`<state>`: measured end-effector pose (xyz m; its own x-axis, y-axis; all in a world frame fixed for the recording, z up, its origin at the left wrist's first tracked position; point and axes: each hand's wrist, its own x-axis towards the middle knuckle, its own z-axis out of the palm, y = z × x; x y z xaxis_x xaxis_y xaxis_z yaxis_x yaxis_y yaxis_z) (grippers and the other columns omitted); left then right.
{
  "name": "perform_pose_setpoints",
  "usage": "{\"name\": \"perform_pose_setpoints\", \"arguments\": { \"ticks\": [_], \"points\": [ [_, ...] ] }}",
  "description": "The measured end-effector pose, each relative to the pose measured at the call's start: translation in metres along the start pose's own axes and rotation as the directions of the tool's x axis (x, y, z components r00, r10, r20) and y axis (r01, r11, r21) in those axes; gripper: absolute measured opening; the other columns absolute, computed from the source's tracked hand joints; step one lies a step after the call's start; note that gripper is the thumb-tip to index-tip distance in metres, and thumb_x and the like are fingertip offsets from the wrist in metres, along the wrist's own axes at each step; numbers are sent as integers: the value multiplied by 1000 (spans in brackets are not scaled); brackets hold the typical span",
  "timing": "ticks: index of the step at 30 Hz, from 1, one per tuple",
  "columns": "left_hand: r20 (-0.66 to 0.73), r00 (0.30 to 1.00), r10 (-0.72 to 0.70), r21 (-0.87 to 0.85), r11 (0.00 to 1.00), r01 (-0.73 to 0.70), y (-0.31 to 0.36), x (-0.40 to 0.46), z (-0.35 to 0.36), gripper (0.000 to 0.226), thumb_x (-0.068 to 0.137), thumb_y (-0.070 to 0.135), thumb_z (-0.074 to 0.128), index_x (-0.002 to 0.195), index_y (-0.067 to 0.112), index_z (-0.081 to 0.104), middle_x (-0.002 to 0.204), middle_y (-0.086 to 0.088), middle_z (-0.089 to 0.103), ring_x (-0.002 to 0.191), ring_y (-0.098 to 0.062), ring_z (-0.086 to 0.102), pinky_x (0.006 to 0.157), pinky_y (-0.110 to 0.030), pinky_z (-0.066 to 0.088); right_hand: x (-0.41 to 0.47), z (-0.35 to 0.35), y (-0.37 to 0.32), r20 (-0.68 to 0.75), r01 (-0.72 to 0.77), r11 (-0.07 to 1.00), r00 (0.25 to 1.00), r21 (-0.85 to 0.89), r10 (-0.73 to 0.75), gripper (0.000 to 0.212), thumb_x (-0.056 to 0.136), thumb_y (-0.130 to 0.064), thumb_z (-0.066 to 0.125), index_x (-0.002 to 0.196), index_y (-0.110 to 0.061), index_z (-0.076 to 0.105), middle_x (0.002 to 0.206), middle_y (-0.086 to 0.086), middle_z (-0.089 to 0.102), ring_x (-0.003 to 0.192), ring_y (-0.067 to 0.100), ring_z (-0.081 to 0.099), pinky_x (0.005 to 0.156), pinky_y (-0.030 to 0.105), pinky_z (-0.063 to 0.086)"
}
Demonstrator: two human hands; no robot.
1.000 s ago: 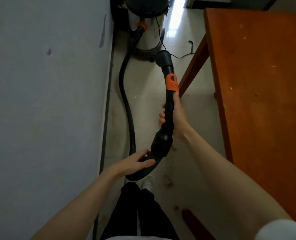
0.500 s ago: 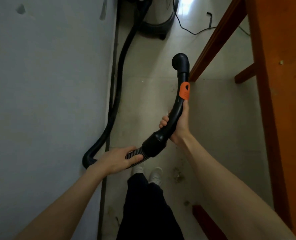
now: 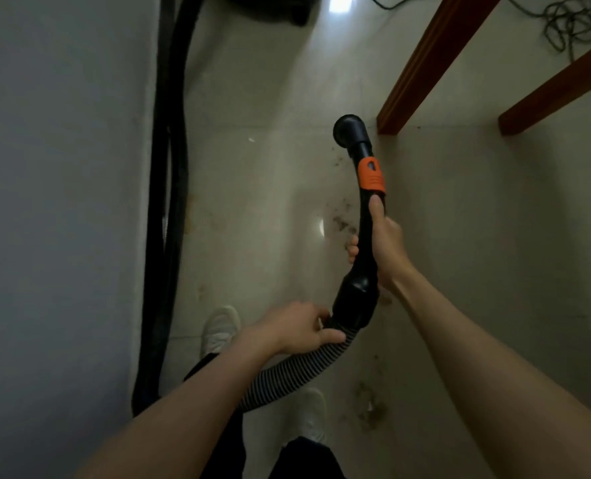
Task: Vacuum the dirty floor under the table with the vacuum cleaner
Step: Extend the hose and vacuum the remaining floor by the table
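Note:
My right hand (image 3: 383, 245) grips the black curved vacuum handle (image 3: 364, 223) just below its orange collar (image 3: 371, 176). The handle's open round end (image 3: 347, 129) points forward above the tiled floor, close to a wooden table leg (image 3: 425, 63). My left hand (image 3: 295, 328) holds the ribbed hose (image 3: 297, 371) where it joins the handle's black cuff (image 3: 354, 305). Dark dirt specks (image 3: 342, 219) lie on the floor left of the handle. More dirt (image 3: 371, 407) lies near my right shoe. The vacuum's base (image 3: 269, 8) shows at the top edge.
A grey wall (image 3: 55, 202) runs along the left, with the black hose (image 3: 169, 167) lying at its foot. A second wooden rail (image 3: 556, 88) slants at the right. A tangled cable (image 3: 570, 25) lies at the top right. My white shoes (image 3: 219, 330) stand below the hands.
The view has tilted down and moved forward, so the tabletop has left the frame. The handle has swung right toward the table leg, and more ribbed hose shows under my left hand.

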<state>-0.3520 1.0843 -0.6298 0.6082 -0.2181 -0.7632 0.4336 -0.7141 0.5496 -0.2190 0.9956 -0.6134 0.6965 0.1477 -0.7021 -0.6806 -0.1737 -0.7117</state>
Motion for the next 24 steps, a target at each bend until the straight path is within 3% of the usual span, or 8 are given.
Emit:
{"name": "perform_pose_setpoints", "arguments": {
  "ticks": [3, 5, 9, 13, 15, 19, 22, 24],
  "points": [
    [-56, 998, 25, 102, 995, -19, 2, 50, 0, 51, 89, 60, 41, 120, 22, 54, 107, -4, 63, 99, -24, 58, 73, -32, 45, 49, -14, 4, -72, 24, 999, 997, -25, -26, 29, 100, -37, 43, 90, -9, 43, 57, 7, 43, 33, 13, 43, 37, 19, 39],
    [15, 1000, 24, 84, 996, -25, 5, 86, -8, 58, 87, 64, 42, 121, 19, 56, 109, -4, 64, 101, -24, 60, 79, -35, 50, 79, -25, 6, -109, 28, 998, 993, -62, -35, 28, 100, -36, 43, 100, -7, 41, 60, 8, 44, 31, 13, 45, 36, 20, 40],
    [309, 948, 73, -288, 957, 21, -1, 154, -47, 47, 89, 45, 55, 126, 15, 55, 116, -5, 62, 96, -16, 59, 88, -31, 49, 126, -43, 13, -148, 42, 988, 987, -146, -64, 37, 100, -40, 42, 93, -4, 48, 61, 9, 47, 32, 11, 48, 36, 19, 42],
    [-126, 992, -7, -602, 795, -71, -11, 225, -81, 29, 97, 15, 44, 121, 6, 57, 97, -4, 63, 69, -10, 55, 60, -19, 42, 158, -49, 18, -146, 74, 985, 984, -154, -97, 40, 99, -40, 44, 95, -1, 49, 62, 11, 47, 31, 11, 46, 34, 17, 41],
    [-261, 961, -90, -698, 706, -123, -7, 257, -95, 35, 100, 21, 36, 125, 2, 52, 100, -7, 63, 67, -11, 52, 55, -19, 40, 173, -50, 21, -141, 94, 983, 983, -159, -117, 36, 100, -36, 43, 97, -1, 51, 62, 11, 47, 29, 10, 46, 33, 15, 40],
    [-183, 982, -36, -840, 525, -138, 9, 289, -113, 62, 96, 57, 27, 124, 6, 49, 112, -8, 61, 86, -17, 55, 70, -28, 39, 193, -43, 31, -70, 73, 994, 994, -86, -80, 29, 98, -27, 41, 96, 1, 50, 59, 11, 46, 31, 13, 45, 33, 18, 38],
    [-236, 971, -28, -863, 465, -196, 15, 296, -122, 51, 96, 47, 40, 130, 10, 45, 122, -11, 59, 103, -21, 59, 79, -31, 41, 200, -35, 36, 1, 85, 987, 996, -133, -86, 35, 99, -31, 44, 93, 1, 54, 59, 11, 47, 41, 17, 48, 38, 21, 41],
    [-264, 962, -65, -903, 368, -223, 16, 297, -129, 46, 96, 38, 46, 132, 9, 43, 120, -14, 59, 97, -21, 60, 80, -30, 46, 201, -33, 35, 29, 105, 973, 994, -205, -101, 39, 98, -36, 48, 93, 1, 58, 60, 12, 54, 50, 21, 54, 49, 28, 49]
  ]
}}
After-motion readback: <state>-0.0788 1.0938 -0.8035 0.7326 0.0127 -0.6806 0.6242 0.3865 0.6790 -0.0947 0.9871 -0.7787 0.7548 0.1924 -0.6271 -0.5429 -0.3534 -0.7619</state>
